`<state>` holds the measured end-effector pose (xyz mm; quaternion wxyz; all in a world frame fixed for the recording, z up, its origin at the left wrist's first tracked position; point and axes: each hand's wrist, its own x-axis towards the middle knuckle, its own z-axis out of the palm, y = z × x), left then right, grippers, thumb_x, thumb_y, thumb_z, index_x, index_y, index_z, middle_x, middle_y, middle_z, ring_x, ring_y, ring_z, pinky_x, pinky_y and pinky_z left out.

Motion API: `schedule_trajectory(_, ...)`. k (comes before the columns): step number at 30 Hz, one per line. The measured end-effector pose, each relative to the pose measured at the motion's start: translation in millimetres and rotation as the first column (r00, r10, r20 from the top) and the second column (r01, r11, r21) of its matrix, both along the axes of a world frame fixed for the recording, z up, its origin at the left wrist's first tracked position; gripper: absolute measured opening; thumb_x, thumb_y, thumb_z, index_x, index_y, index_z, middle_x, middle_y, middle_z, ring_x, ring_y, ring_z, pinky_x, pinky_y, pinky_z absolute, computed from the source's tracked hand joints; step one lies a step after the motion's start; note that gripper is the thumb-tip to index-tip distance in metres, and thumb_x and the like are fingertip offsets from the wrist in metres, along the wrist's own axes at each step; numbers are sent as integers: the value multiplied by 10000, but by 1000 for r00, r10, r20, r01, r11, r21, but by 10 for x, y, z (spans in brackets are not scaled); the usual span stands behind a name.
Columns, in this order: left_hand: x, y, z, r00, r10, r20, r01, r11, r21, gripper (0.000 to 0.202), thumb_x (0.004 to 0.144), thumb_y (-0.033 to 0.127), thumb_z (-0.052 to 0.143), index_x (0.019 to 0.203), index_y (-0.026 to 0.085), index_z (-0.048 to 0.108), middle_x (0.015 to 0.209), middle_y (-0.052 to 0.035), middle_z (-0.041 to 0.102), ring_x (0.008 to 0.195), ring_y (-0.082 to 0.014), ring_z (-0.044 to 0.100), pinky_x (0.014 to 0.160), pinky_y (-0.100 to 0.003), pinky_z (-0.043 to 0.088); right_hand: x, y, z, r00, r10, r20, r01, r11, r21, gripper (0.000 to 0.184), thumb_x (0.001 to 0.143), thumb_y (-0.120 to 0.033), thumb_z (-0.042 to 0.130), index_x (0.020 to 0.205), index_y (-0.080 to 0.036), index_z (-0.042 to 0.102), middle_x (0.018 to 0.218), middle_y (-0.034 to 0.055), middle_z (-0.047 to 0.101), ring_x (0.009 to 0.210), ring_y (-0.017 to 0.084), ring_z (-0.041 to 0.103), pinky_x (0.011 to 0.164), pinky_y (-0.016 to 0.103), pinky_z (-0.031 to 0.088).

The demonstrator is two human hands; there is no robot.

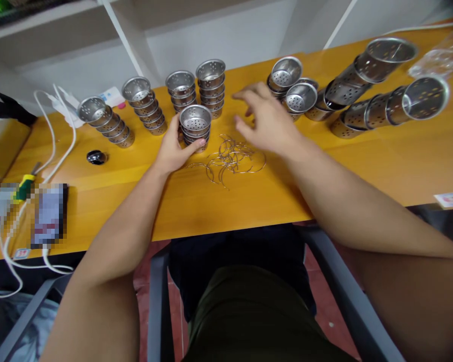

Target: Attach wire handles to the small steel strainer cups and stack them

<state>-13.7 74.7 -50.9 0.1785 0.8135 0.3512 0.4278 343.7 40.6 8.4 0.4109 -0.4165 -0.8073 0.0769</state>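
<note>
My left hand [176, 149] is wrapped round a short stack of perforated metal cups [195, 122], thumb in front, in the middle of the table. My right hand [266, 116] hovers to the right with its fingers apart and nothing in them. Just beyond it stand two metal cups [301, 98] on top of others, partly hidden by the hand. Between and below my hands lies a loose tangle of thin metal wire rings [232, 160]. Behind the held stack, two more cup stacks [210, 75] stand upright.
Further cup stacks [136, 93] stand at the left, and tall leaning stacks [385, 108] at the right. A small black shiny object [97, 157], a power strip [70, 111], white cables and a blurred-out phone [49, 215] lie on the left. Clear plastic [440, 58] is at the far right.
</note>
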Motion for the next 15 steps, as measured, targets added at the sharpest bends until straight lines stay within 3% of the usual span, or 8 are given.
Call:
schedule_trajectory(2, -50, 53, -48, 1000, 26, 3, -26, 1000, 13, 1236, 963, 1071, 849, 1834, 273, 482, 1787, -251, 696, 1719, -466, 705, 1488, -673, 582, 379, 168, -79, 969, -239, 62, 239, 971, 14, 601, 1111, -668, 934, 1523, -246, 817, 1556, 242, 760, 1142, 429, 812, 1125, 771, 700)
schedule_trajectory(3, -73, 69, -61, 999, 39, 4, -39, 999, 23, 1247, 962, 1073, 847, 1841, 274, 468, 1810, -256, 676, 1739, -472, 686, 1493, -674, 573, 590, 265, -139, 931, -358, 77, 355, 934, 45, 612, 1062, -743, 964, 1448, -290, 822, 1458, 208, 777, 974, 367, 756, 1000, 740, 711)
schedule_trajectory(5, -113, 74, -63, 998, 62, 4, -62, 997, 43, 1327, 937, 1098, 846, 1890, 291, 396, 1887, -261, 604, 1808, -489, 618, 1507, -675, 553, 1000, 467, -276, 873, -481, 76, 469, 872, 140, 628, 990, -925, 944, 1296, -395, 803, 1161, 104, 745, 708, 243, 481, 744, 623, 656)
schedule_trajectory(6, -127, 66, -53, 997, 76, 1, -76, 996, 52, 1381, 922, 1119, 836, 1920, 301, 345, 1928, -258, 563, 1846, -494, 574, 1516, -676, 541, 1180, 561, -341, 889, -448, 93, 431, 888, 161, 645, 956, -1004, 926, 1151, -408, 775, 958, 46, 660, 648, 215, 366, 639, 557, 589)
schedule_trajectory(8, -148, 32, -16, 994, 113, 1, -113, 991, 67, 1449, 921, 1155, 792, 1966, 312, 248, 1996, -241, 484, 1902, -490, 490, 1532, -690, 510, 1452, 716, -445, 948, -268, 173, 241, 957, 160, 726, 961, -1074, 878, 892, -379, 681, 682, -16, 485, 583, 193, 298, 534, 458, 464)
schedule_trajectory(11, -170, -30, 73, 987, 151, 60, -157, 981, 113, 1382, 953, 1129, 788, 1962, 372, 221, 2039, -180, 429, 1881, -477, 486, 1528, -735, 481, 1622, 841, -511, 985, -6, 171, -28, 980, 195, 783, 1058, -993, 876, 722, -340, 605, 481, -65, 387, 495, 148, 248, 492, 391, 389)
schedule_trajectory(15, -154, -122, 224, 975, 168, 144, -196, 958, 208, 1190, 1001, 1044, 812, 1903, 471, 290, 2013, -102, 440, 1809, -481, 532, 1492, -752, 499, 1574, 823, -464, 989, 25, 149, -53, 981, 186, 870, 1038, -1080, 796, 649, -317, 641, 412, -69, 413, 363, 92, 209, 376, 366, 212)
